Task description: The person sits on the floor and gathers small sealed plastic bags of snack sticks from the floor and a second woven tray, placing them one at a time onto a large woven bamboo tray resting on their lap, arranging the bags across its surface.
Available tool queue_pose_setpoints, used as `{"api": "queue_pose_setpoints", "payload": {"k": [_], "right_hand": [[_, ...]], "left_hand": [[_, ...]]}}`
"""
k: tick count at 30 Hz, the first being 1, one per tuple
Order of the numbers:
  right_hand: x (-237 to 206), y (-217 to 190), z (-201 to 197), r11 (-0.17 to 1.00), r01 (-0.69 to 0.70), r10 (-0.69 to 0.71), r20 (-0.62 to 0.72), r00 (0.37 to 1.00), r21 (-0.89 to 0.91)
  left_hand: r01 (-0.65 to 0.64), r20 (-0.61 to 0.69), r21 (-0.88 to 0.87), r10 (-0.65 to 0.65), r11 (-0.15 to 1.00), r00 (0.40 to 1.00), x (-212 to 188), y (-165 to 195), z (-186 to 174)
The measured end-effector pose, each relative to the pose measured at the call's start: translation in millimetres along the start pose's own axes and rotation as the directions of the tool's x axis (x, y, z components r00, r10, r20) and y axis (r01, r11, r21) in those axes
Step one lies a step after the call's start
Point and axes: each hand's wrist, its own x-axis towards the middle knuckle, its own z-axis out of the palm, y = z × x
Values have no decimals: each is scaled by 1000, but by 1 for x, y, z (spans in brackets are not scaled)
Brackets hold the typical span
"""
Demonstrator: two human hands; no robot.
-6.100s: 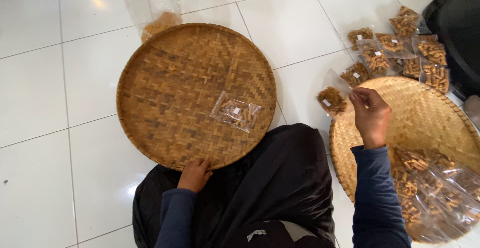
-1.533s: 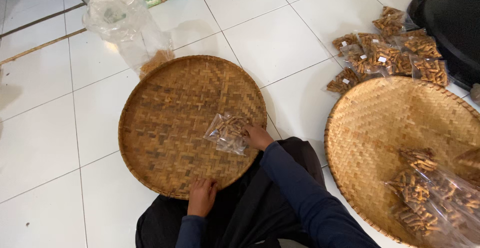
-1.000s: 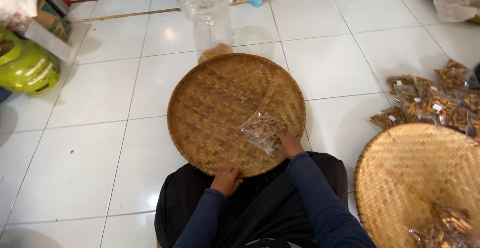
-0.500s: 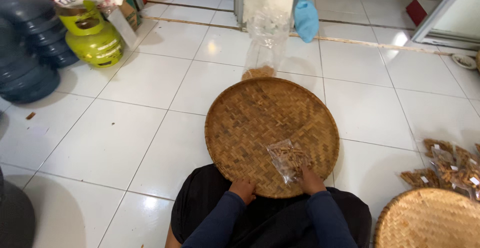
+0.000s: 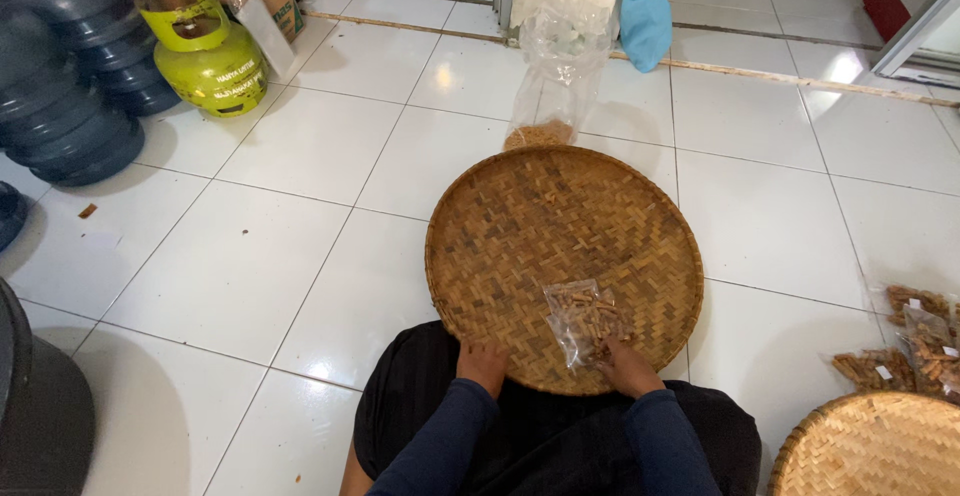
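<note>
On a white tiled floor, a small clear plastic packet of brown snack sticks [image 5: 587,321] lies on a round woven bamboo tray [image 5: 540,226], its near edge under the right hand [image 5: 628,368], whose fingers press it. The left hand [image 5: 482,364] grips the tray's near rim.

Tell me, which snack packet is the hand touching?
The clear snack packet lying on the round woven tray, under the right hand. The other packets lie on the floor.

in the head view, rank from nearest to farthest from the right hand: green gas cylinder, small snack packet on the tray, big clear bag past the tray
1. small snack packet: on the woven tray, touching the right hand.
2. big clear bag: on the floor beyond the tray's far rim.
3. green gas cylinder: far upper left, beside the blue water jugs.
</note>
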Motion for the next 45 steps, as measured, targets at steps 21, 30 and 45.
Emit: {"api": "queue_pose_setpoints", "payload": {"k": [21, 30, 45], "right_hand": [[-1, 10, 43, 998, 60, -61, 81, 995, 22], [-13, -6, 31, 999, -40, 34, 203, 979, 25], [-12, -3, 33, 999, -42, 40, 149, 988, 7]], "left_hand": [[-36, -4, 15, 36, 999, 999, -33, -13, 32], [-60, 40, -57, 62, 997, 997, -37, -14, 34], [-55, 70, -74, 60, 996, 996, -36, -8, 35]]}}
